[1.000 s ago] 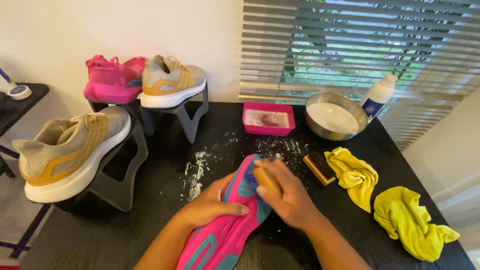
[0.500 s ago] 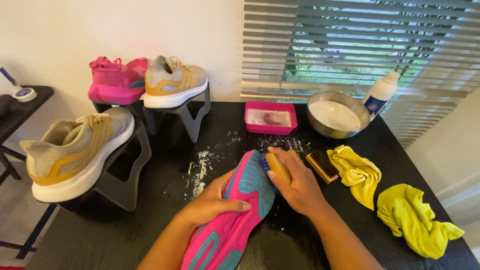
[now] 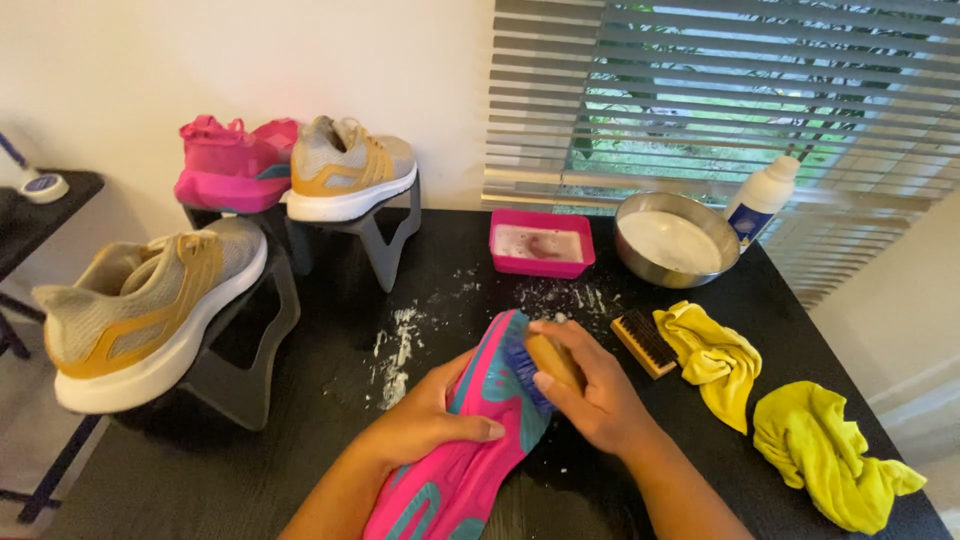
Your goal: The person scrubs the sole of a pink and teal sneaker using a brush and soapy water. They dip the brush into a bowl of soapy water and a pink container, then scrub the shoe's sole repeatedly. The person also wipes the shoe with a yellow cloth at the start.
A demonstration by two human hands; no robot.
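Pink shoe lies sole-up, toe away, on black table, near front edge. Left hand presses flat on sole, fingers spread, steadying. Right hand wraps wooden brush, bristles on toe. Best: short firm strokes, shoe pinned. Spare brush, yellow cloths, pink tray, metal bowl nearby.

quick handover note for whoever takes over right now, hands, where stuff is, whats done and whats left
Left hand presses the pink shoe sole-up on the black table.
Right hand grips a wooden brush, bristles on the sole's toe end.
Done: white suds spattered on the table; toe being scrubbed.
Left: probably the sole's heel end, judging by the brush position.
Nearby: pink tub, metal bowl, spare brush, yellow cloths.
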